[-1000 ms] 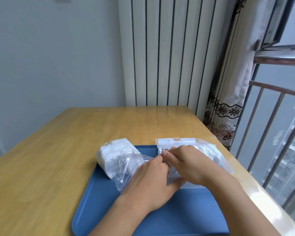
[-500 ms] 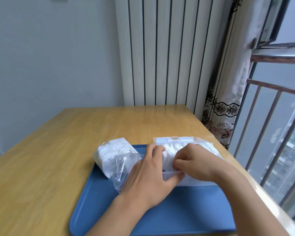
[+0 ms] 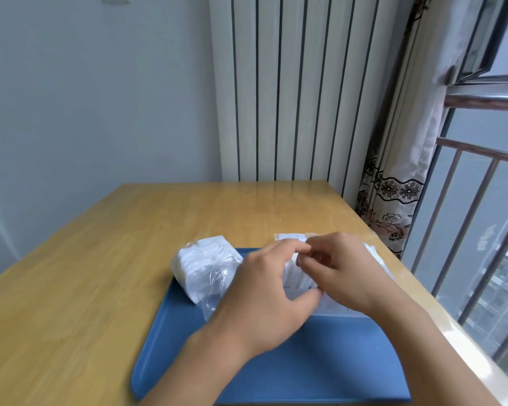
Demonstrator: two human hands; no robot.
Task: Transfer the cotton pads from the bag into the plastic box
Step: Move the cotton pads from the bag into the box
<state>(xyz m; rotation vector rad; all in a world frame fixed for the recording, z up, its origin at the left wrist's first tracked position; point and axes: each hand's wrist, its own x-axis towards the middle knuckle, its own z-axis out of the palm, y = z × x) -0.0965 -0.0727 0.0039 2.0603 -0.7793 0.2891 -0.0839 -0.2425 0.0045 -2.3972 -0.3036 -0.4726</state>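
While I watch the head view, nearest first:
Tray: blue, lower centre of the frame, on the wooden table.
Left hand: I see its thumb on the plastic box, fingers curled over the cotton pads standing in it.
Right hand: fingertips pinched together over those pads; what they clamp I cannot tell.
Bag: clear, still holding pads, left of the hands.
Radiator: upper centre.
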